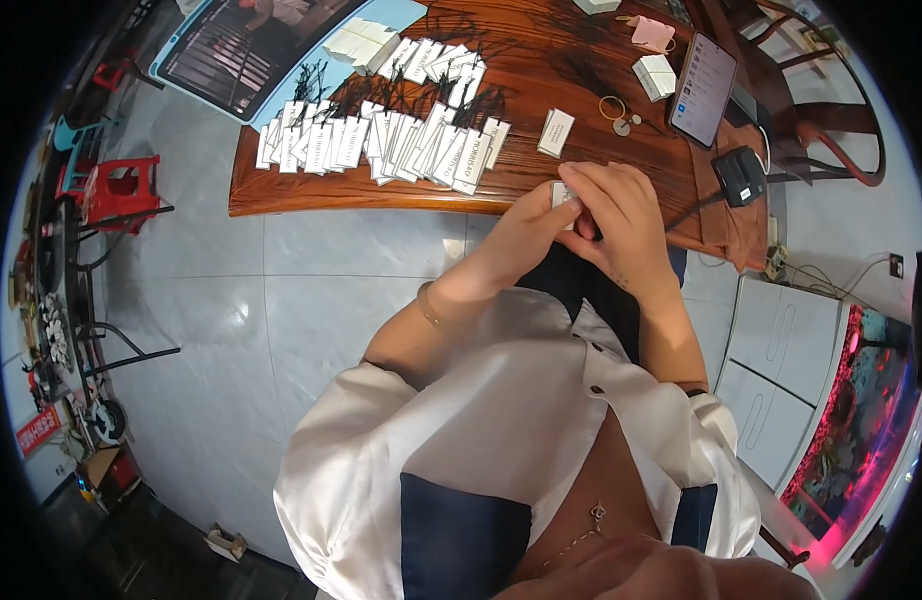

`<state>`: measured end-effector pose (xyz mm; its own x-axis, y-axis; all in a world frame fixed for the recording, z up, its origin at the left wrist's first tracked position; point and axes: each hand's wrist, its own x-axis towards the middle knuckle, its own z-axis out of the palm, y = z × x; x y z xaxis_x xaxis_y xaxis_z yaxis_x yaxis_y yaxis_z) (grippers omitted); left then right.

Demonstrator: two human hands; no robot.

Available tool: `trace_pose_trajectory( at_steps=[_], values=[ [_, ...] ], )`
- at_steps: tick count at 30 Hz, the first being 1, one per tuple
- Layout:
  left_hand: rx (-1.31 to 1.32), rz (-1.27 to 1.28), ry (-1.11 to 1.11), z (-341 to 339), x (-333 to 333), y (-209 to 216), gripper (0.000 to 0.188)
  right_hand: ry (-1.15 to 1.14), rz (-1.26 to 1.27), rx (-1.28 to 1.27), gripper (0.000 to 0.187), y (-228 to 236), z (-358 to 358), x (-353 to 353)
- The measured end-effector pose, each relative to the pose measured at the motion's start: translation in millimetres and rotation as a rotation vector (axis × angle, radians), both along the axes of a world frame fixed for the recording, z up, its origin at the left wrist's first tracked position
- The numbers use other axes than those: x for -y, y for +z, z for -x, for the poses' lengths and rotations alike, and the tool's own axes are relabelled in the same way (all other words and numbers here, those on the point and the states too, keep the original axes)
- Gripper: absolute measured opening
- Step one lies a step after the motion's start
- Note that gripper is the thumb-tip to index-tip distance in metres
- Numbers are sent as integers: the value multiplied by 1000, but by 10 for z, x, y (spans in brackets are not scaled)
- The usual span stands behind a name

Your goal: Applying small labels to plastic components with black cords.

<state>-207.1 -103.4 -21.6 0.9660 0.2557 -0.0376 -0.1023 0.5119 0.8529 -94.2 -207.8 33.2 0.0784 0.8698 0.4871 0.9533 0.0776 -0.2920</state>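
Note:
At the table's front edge my two hands meet around a small white stack of tags (561,194). My left hand (529,228) is closed on its left side, and my right hand (621,215) curls over it from the right. Most of the stack is hidden under my fingers. Just beyond my hands lies a short pile of white tags (555,133). To the left, rows of white hang tags with black strings (421,145) overlap along the wooden table (356,195). Another bunch of strung tags (436,62) lies behind them.
White blocks of stacked cards (362,44) sit near a large screen (281,50) at the far left. Towards the right are a card stack (657,77), a gold ring (611,108), a phone (703,90) and a black device with a cable (738,177). A red stool (124,190) stands left.

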Motion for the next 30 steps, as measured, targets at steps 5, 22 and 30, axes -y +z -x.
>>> trace_pose_trajectory(
  at_steps=[5,22,30],
  values=[
    [-31,100,48,-2,6,33,18,-27,19,-25,64,-37,18,14],
    [-88,67,242,36,-13,31,19,-182,42,-262,39,-62,-336,-8],
    [-105,-19,183,65,-29,63,18,-519,17,62,12,-351,-1271,-352]
  ],
)
